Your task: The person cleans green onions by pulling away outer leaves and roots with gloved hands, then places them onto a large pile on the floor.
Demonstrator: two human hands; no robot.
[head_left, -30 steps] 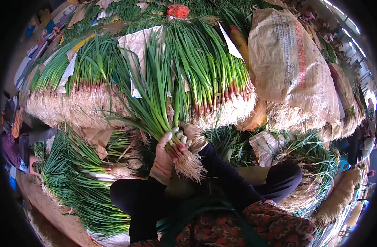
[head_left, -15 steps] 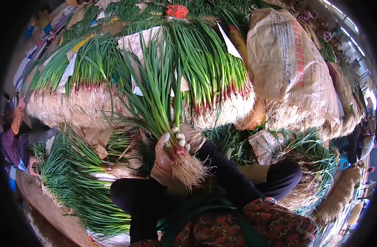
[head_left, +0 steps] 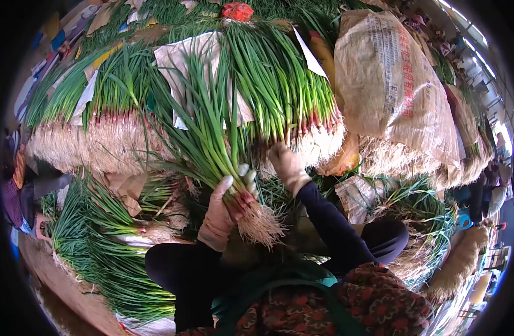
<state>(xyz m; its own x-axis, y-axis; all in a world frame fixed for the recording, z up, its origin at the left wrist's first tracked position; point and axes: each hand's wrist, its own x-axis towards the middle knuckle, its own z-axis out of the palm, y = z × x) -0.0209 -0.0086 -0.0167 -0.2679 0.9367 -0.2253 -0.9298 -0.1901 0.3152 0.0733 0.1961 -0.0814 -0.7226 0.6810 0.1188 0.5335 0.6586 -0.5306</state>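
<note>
A bundle of green stalks (head_left: pixel 215 148) with reddish bases and pale roots hangs over my lap, its leaves fanned up and to the left. My left hand (head_left: pixel 220 210), in a pale glove, is wrapped round it just above the roots. My right hand (head_left: pixel 286 163), also gloved, is up at the root edge of the stacked green stalks (head_left: pixel 279 84). Its fingers are bent at the stalk bases, and what they hold, if anything, is hidden.
A large printed sack (head_left: pixel 394 84) covers stalks at the right. Loose stalks (head_left: pixel 111 246) lie at the lower left. A red bag (head_left: pixel 237 11) sits at the back. A person's purple-clad arm (head_left: pixel 13 201) shows at the far left edge.
My right hand has left the held bundle and moved up and right to the stacked stalks. My left hand still grips the bundle. The view has shifted slightly.
</note>
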